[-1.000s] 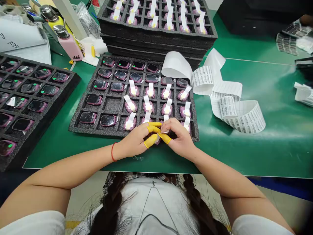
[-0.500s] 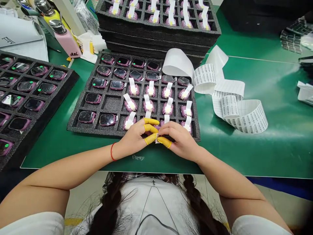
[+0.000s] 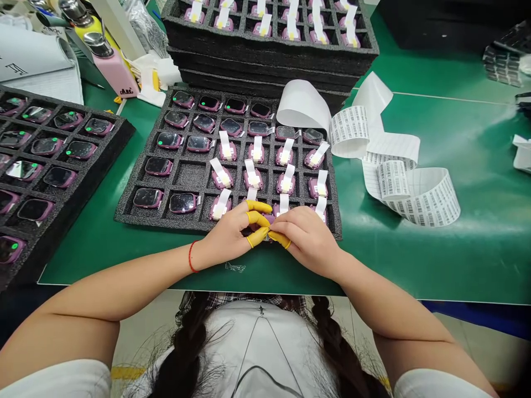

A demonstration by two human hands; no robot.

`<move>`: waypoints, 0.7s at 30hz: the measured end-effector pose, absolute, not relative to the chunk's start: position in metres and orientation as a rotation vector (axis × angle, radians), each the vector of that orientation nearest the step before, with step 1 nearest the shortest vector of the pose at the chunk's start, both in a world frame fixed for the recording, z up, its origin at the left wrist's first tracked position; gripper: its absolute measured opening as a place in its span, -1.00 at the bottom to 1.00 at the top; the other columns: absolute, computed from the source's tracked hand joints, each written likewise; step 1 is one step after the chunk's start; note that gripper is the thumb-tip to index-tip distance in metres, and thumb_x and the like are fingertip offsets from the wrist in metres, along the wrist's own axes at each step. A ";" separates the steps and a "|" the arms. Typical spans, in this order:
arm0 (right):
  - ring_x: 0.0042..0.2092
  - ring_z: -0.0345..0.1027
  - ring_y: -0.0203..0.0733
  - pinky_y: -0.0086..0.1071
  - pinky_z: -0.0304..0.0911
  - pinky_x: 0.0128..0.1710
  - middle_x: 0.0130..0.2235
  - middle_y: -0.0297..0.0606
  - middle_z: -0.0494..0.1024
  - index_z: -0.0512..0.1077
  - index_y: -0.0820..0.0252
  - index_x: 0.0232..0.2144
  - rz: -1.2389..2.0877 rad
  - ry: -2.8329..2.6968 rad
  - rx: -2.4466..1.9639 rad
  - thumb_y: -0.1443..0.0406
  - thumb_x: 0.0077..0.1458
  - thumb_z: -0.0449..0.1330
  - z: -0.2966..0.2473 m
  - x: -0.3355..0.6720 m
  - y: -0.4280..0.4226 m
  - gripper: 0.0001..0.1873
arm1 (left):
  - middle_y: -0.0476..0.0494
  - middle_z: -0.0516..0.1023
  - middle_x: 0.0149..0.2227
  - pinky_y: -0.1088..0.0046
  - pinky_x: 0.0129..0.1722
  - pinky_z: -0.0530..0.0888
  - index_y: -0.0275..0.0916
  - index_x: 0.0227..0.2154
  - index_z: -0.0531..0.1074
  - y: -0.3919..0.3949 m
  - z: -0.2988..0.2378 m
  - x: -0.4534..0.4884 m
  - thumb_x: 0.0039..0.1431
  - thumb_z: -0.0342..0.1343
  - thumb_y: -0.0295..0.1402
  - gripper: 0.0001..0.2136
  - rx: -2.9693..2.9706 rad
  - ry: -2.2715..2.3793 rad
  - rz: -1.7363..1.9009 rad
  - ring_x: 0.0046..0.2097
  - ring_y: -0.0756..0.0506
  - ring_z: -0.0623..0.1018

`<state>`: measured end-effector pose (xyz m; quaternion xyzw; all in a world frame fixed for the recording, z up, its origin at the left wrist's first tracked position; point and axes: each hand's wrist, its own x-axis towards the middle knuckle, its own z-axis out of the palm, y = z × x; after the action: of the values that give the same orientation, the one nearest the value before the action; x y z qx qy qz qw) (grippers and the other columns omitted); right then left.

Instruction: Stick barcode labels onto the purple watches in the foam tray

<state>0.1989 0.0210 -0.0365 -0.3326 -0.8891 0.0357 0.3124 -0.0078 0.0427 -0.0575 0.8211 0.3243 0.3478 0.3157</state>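
My left hand (image 3: 232,229), with yellow finger cots on its thumb and two fingers, grips a purple smartwatch body (image 3: 269,219) at the front edge of a black foam tray (image 3: 182,222). My right hand (image 3: 307,239) meets it there, a yellow cot on its thumb. Its thumb and fingertips pinch a small white label at the watch's near side, mostly hidden by the fingers. Around my hands the tray holds purple watches, some screen up (image 3: 183,203), others back up with white paper strips (image 3: 220,205). One compartment (image 3: 192,174) at the left shows bare foam.
Behind stands a stack of foam trays (image 3: 265,66) with more watches. Another filled tray (image 3: 112,149) lies left. A curling strip of barcode labels (image 3: 431,199) spreads to the right. A pink bottle (image 3: 114,69) stands back left; a clear plastic scrap (image 3: 235,267) lies near the front edge.
My right fingers have closed further over the small white label, which shows less now. More of the purple watch body shows between my hands. The view has shifted slightly.
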 end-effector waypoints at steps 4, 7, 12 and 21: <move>-0.27 0.39 -0.18 -0.29 0.23 -0.29 -0.27 -0.21 0.62 0.41 0.16 -0.22 0.121 -2.347 -0.914 0.36 0.24 0.11 -0.036 0.199 0.019 -0.92 | -0.20 0.53 -0.05 0.41 -0.14 0.57 -0.23 -0.30 0.50 0.043 -0.058 -0.008 0.19 0.14 -0.43 -0.94 2.171 0.854 0.916 -0.12 -0.04 0.59; -0.25 0.40 -0.17 -0.30 0.25 -0.28 -0.26 -0.20 0.62 0.40 0.17 -0.21 0.153 -2.334 -0.939 0.37 0.23 0.12 -0.036 0.199 0.018 -0.91 | -0.21 0.53 -0.05 0.42 -0.13 0.57 -0.24 -0.29 0.50 0.043 -0.058 -0.008 0.19 0.16 -0.44 -0.94 2.165 0.838 0.926 -0.14 -0.02 0.59; -0.26 0.41 -0.19 -0.30 0.24 -0.27 -0.27 -0.23 0.62 0.40 0.15 -0.24 0.179 -2.316 -0.945 0.33 0.25 0.12 -0.038 0.198 0.019 -0.94 | -0.20 0.52 -0.04 0.40 -0.11 0.57 -0.23 -0.29 0.50 0.043 -0.057 -0.008 0.21 0.13 -0.43 -0.94 2.156 0.856 0.883 -0.10 -0.04 0.58; -0.22 0.41 -0.20 -0.26 0.27 -0.20 -0.24 -0.25 0.59 0.44 0.10 -0.35 0.373 -2.258 -1.007 0.32 0.19 0.19 -0.019 0.208 0.018 -0.94 | -0.22 0.49 0.00 0.38 -0.11 0.55 -0.22 -0.29 0.49 0.041 -0.055 -0.009 0.22 0.11 -0.42 -0.93 2.115 0.884 0.813 -0.05 -0.07 0.56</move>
<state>0.2080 0.0177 -0.0194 -0.3820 -0.8572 0.1415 0.3151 -0.0089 0.0408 -0.0548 0.8155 0.3408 0.3133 0.3473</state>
